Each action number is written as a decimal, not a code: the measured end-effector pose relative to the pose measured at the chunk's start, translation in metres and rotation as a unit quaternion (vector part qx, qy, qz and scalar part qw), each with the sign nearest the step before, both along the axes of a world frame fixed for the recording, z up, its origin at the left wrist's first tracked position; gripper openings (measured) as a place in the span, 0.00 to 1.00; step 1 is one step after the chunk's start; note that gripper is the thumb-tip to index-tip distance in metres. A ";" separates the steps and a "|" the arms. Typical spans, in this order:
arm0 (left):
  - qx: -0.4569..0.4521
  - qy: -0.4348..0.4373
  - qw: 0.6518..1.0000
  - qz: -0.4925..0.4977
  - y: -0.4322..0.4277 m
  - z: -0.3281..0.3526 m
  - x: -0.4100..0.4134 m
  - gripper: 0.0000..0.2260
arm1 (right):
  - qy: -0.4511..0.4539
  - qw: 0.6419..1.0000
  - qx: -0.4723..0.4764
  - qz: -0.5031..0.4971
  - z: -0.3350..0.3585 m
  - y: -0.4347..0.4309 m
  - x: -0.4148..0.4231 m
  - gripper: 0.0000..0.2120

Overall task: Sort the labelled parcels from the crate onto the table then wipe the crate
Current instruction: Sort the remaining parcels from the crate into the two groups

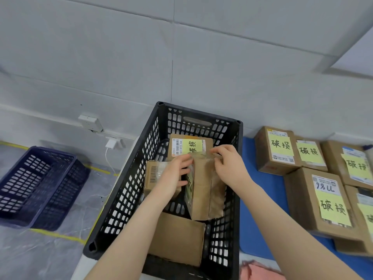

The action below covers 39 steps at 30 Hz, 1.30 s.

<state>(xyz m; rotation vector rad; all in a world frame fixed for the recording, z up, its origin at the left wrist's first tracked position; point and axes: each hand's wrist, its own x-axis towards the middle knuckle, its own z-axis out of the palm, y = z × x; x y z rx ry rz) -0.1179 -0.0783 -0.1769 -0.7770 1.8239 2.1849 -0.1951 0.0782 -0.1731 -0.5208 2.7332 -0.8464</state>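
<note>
Two bare hands reach into the black slotted plastic crate (139,190) at centre frame, the left hand (173,174) and the right hand (228,166) both clasped around an upright brown cardboard parcel wrapped in clear tape (203,190). Three more cardboard parcels lie in the crate around it. At the right, yellow-labelled cardboard boxes (280,150) sit together on the blue-topped table (260,215). A dark blue plastic basket (38,188) rests on the grey floor at lower left.

A black perforated crate (129,190) holds four brown cardboard parcels (203,190), one upright in both hands, while five yellow-labelled parcels (323,203) sit together on the blue tabletop (260,235).
</note>
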 end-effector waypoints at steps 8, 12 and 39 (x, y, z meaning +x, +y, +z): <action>0.094 0.005 0.994 0.051 0.016 -0.025 0.000 0.19 | 0.191 0.963 0.171 0.087 -0.020 -0.019 0.048 0.10; 0.072 0.010 0.994 0.077 0.021 -0.028 -0.003 0.21 | 0.184 0.957 0.218 0.057 -0.030 -0.011 0.041 0.12; -0.148 0.074 0.986 -0.019 0.038 -0.029 0.040 0.17 | 0.070 0.989 -0.126 -0.025 -0.015 0.022 0.042 0.13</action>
